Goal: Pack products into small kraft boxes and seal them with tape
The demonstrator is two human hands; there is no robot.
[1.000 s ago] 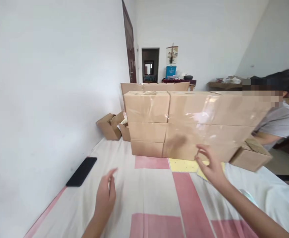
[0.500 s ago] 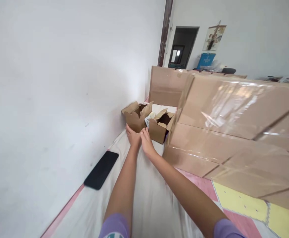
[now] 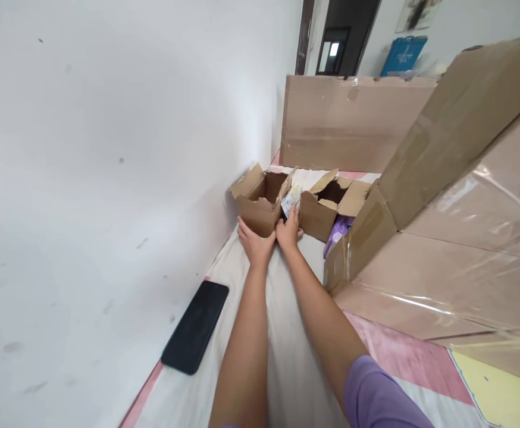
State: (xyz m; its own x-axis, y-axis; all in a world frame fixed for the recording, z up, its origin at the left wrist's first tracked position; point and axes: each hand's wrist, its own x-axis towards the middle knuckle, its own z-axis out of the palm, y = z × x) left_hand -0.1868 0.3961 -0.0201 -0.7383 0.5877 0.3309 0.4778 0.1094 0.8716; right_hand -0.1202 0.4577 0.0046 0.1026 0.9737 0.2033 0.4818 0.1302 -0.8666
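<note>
Both my arms reach forward over a sheet-covered bed [image 3: 282, 351]. My left hand [image 3: 254, 244] grips the near wall of a small open cardboard box [image 3: 260, 202] by the white wall. Beside it, my right hand [image 3: 289, 229] closes its fingers on a small white packet [image 3: 290, 200] wedged between that box and a second open small box [image 3: 331, 205]. A purple packet [image 3: 338, 230] lies just right of my right hand.
A stack of large taped cartons [image 3: 456, 226] fills the right side. Another big carton [image 3: 353, 122] stands behind the small boxes. A black phone [image 3: 195, 326] lies on the bed by the wall. A doorway [image 3: 344, 35] shows at the back.
My view has moved forward and left, past the stack of cartons. Both hands travelled from mid-air over the bed to the small boxes; the right hand has closed on the white packet.
</note>
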